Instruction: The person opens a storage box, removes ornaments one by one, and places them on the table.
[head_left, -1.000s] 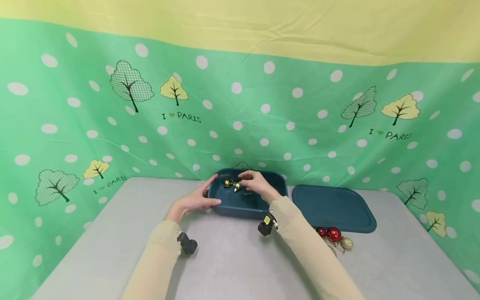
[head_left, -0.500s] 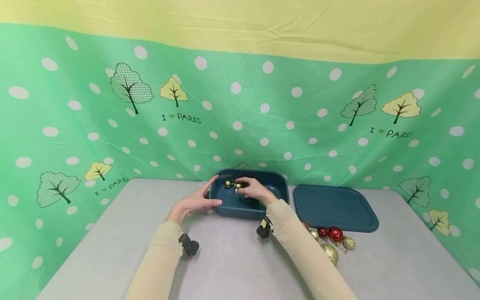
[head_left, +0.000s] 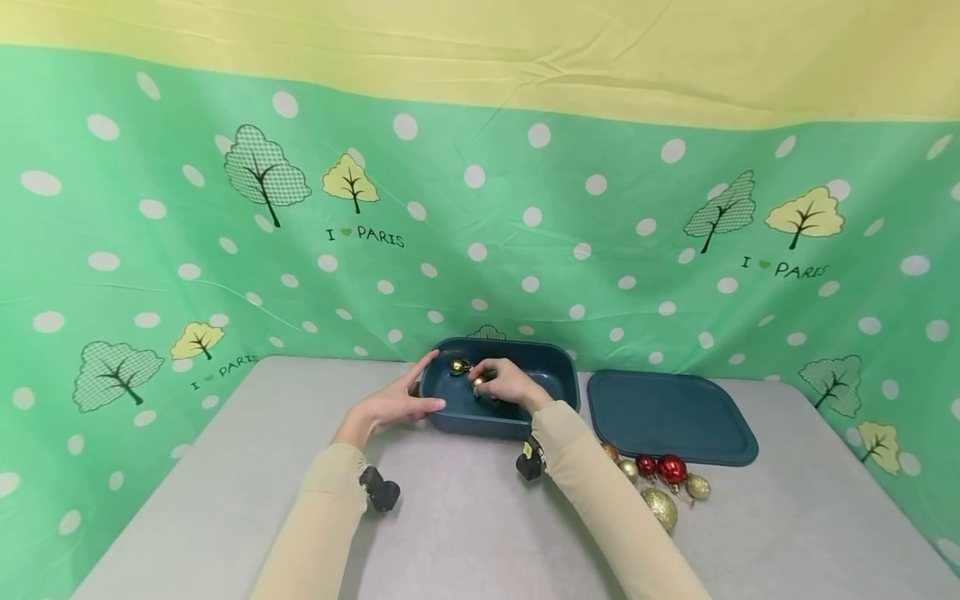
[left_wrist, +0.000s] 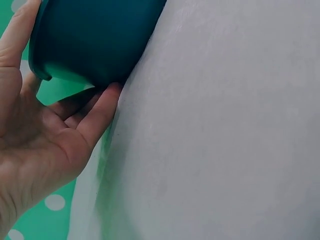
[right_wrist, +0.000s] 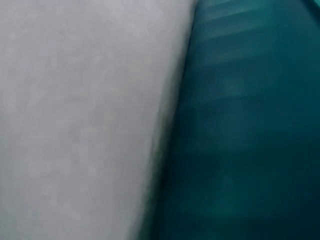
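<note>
A dark blue rectangular storage box stands near the back of the table. My left hand holds its left end, thumb along the front and fingers along the side. In the left wrist view, fingertips press low on the box wall. Inside the box, my right hand pinches a small gold Christmas bauble, partly hidden by the fingers. Another shiny gold bauble lies to its left, near the back left corner. The right wrist view shows only the box wall and tabletop, blurred.
Right of the box lies its flat blue lid. In front of the lid are several loose baubles: a large red one, a small red one, a glittery gold one and others. A green patterned curtain hangs behind the table.
My right hand has moved lower into the box, and the pinched gold bauble has shifted slightly toward me. The right forearm moved left, uncovering more baubles. My left hand stays on the box.
</note>
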